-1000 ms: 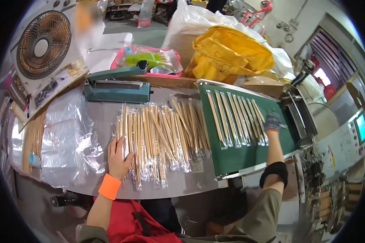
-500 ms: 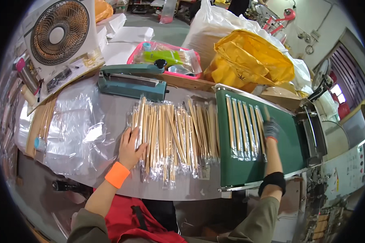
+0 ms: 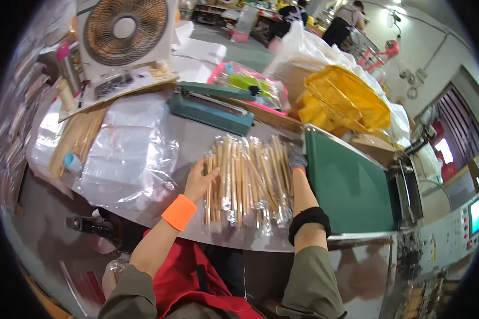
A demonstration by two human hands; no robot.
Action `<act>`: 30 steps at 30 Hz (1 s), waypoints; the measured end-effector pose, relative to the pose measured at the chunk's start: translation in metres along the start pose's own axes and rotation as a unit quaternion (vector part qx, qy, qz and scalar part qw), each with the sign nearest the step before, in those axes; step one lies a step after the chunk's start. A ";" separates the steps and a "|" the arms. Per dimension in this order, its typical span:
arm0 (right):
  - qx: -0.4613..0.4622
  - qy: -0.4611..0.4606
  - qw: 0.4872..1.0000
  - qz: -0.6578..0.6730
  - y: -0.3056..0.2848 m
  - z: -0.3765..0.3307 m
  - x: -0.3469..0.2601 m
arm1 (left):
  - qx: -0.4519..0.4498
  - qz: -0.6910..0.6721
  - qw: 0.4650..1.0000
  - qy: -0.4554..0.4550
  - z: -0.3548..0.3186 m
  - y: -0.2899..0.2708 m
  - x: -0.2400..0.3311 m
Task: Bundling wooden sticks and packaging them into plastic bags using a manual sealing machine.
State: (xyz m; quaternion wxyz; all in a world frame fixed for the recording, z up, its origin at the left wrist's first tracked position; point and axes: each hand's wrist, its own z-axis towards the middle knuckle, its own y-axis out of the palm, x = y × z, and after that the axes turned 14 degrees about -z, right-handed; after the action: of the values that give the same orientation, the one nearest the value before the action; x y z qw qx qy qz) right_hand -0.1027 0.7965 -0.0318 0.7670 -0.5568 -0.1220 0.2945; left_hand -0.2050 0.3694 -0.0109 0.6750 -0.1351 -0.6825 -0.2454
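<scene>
A pile of clear-sleeved wooden sticks (image 3: 242,181), which look like chopsticks, lies side by side on the grey table. At its left edge is my left hand (image 3: 198,179), with an orange wristband below it; thumb and fingers are apart and nothing is gripped between them. My right hand (image 3: 298,158), in a grey glove, stands upright along the pile's right edge, between the sticks and the green conveyor belt (image 3: 351,186). Its fingers look stretched out against the outer sleeves, though their tips are hard to make out.
Behind the pile stands a teal bag sealer (image 3: 213,112), with a pink tray (image 3: 283,106) beyond it. Clear plastic bags (image 3: 127,154) lie to the left, below a fan (image 3: 124,29). A yellow sack (image 3: 346,101) rises behind the belt. Two people are at the back.
My right hand has come left from the belt to the pile's right edge. The row of sleeved sticks on the belt no longer shows there. The whole view has shifted and tilted.
</scene>
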 end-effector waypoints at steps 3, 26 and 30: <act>-0.246 0.013 0.968 -0.052 -0.009 -0.058 -0.107 | 0.022 -0.072 0.992 -0.102 -0.013 -0.078 -0.013; -0.451 -0.008 0.632 0.630 -0.122 -0.431 -0.131 | -0.146 -0.174 0.962 -0.153 -0.242 -0.107 0.023; -0.336 -0.101 0.698 0.624 -0.155 -0.357 -0.174 | -0.198 -0.197 0.933 -0.228 -0.220 -0.092 0.008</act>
State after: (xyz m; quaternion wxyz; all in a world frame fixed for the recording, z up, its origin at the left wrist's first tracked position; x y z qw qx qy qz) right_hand -0.0091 0.3831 0.0110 0.1524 -0.6930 0.0857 0.6994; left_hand -0.0647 0.1770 -0.0241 0.3989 -0.1812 -0.7685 -0.4662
